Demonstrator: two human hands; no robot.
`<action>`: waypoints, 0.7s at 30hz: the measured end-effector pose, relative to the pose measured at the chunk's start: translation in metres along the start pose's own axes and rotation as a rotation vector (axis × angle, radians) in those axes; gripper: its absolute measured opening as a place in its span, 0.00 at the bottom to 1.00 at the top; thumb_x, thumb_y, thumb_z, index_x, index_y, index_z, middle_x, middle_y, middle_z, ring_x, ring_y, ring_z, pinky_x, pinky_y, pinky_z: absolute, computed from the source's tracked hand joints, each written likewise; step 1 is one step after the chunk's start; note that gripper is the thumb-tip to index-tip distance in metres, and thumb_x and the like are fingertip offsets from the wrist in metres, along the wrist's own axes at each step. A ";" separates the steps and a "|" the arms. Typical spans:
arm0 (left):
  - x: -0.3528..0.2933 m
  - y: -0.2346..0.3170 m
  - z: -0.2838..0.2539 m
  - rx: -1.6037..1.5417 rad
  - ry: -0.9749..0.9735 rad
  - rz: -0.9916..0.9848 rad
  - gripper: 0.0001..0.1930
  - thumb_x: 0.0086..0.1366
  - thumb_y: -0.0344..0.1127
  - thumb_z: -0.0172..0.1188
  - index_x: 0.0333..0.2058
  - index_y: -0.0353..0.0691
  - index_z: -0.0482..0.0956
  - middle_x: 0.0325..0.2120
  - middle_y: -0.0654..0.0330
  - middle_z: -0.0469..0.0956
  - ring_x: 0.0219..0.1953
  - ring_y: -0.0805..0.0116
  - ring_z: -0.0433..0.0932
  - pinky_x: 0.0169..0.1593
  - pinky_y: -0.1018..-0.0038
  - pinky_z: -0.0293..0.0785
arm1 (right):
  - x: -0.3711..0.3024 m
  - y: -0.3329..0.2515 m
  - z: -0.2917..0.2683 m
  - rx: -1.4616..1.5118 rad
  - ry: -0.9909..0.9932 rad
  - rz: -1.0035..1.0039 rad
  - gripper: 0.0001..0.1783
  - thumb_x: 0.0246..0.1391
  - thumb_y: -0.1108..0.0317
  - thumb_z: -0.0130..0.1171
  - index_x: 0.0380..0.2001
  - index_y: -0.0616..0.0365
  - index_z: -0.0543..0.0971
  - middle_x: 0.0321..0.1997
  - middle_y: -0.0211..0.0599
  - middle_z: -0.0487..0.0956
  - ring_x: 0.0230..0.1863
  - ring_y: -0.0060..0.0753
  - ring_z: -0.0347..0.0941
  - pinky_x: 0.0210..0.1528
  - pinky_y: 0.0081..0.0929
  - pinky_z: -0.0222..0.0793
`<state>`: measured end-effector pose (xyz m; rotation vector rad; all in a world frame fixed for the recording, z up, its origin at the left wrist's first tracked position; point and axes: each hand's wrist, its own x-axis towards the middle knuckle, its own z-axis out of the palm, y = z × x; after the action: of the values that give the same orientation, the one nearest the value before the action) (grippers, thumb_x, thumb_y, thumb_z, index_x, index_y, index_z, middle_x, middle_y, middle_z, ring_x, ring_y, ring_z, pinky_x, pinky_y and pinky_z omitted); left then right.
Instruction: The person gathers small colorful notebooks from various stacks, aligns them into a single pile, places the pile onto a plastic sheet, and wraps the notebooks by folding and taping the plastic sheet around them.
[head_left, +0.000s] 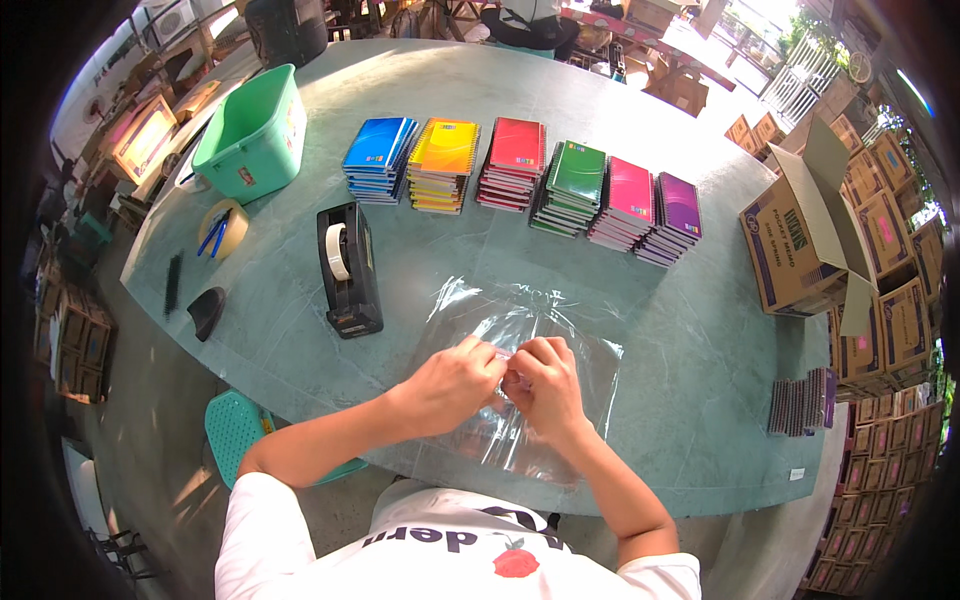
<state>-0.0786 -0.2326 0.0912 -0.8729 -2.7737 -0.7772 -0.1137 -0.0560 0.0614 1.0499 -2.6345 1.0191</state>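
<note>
clear plastic film [520,310] is lying on the bench [700,390] right in front of the person. left hand [450,385] and right hand [545,385] meet over it, both grips pinching a bit of it (fingertips partly hidden, tbh). black tape dispenser [355,290] is off to the left, six stacks of spiral notebooks [518,150] sit behind, plus a mint green bin [285,140] far left and open cardboard box [790,240] right.

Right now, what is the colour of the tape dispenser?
The tape dispenser is black; the head view shows it best.
</note>
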 end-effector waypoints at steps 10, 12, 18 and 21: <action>-0.035 0.016 0.030 0.121 0.224 0.040 0.06 0.43 0.27 0.56 0.24 0.35 0.72 0.25 0.58 0.70 0.33 0.60 0.72 0.35 0.69 0.74 | -0.003 -0.006 -0.012 0.087 -0.205 -0.159 0.22 0.45 0.77 0.53 0.48 0.59 0.72 0.57 0.42 0.68 0.62 0.41 0.60 0.63 0.41 0.54; -0.041 0.015 0.040 0.121 0.326 0.091 0.07 0.43 0.27 0.57 0.24 0.35 0.73 0.26 0.58 0.71 0.34 0.60 0.73 0.36 0.69 0.74 | -0.012 0.001 0.004 0.060 -0.289 -0.203 0.28 0.46 0.76 0.54 0.54 0.57 0.69 0.64 0.39 0.62 0.68 0.41 0.51 0.67 0.43 0.46; -0.060 0.007 0.054 0.135 0.444 0.131 0.09 0.46 0.27 0.61 0.30 0.36 0.76 0.30 0.60 0.74 0.38 0.61 0.74 0.42 0.67 0.73 | -0.006 0.006 -0.006 0.020 -0.455 -0.307 0.29 0.47 0.76 0.54 0.56 0.54 0.68 0.66 0.33 0.60 0.69 0.39 0.49 0.67 0.43 0.45; -0.061 -0.007 0.025 0.100 0.569 0.011 0.05 0.48 0.29 0.60 0.27 0.41 0.76 0.30 0.62 0.77 0.36 0.62 0.74 0.41 0.68 0.68 | -0.011 0.008 -0.004 -0.025 -0.404 -0.314 0.26 0.53 0.72 0.51 0.57 0.52 0.68 0.65 0.33 0.61 0.68 0.39 0.51 0.67 0.42 0.46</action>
<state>-0.0320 -0.2549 0.0501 -0.5389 -2.2792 -0.7359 -0.1114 -0.0435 0.0564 1.7541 -2.6294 0.7698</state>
